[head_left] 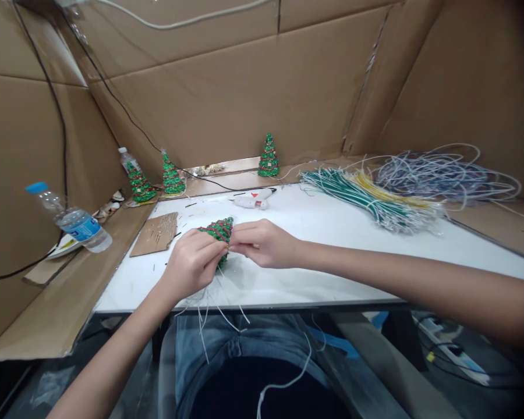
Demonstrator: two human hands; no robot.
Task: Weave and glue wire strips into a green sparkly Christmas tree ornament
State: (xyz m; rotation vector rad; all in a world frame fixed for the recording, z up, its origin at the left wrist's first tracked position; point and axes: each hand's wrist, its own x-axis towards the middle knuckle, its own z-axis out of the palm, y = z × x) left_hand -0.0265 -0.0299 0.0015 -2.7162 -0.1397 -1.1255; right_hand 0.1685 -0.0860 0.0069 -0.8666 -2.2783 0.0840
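A small green beaded Christmas tree (219,228) with red strands lies tilted on the white table, between my two hands. My left hand (193,262) is closed at its near side, thumb and fingertips pinched together. From the right, my right hand (264,243) meets it, also pinched, its fingertips almost touching the left ones. A tiny yellowish bit shows where the fingertips meet; what exactly each pinch holds is hidden. Several thin white wires (222,311) trail from below the tree over the table's front edge.
A white glue gun (251,201) lies behind the tree. Green wire bundles (367,201) and tangled white wire (445,177) lie at right. Finished-looking trees (268,156) stand at the back. Cardboard (153,234) and a water bottle (81,224) are at left.
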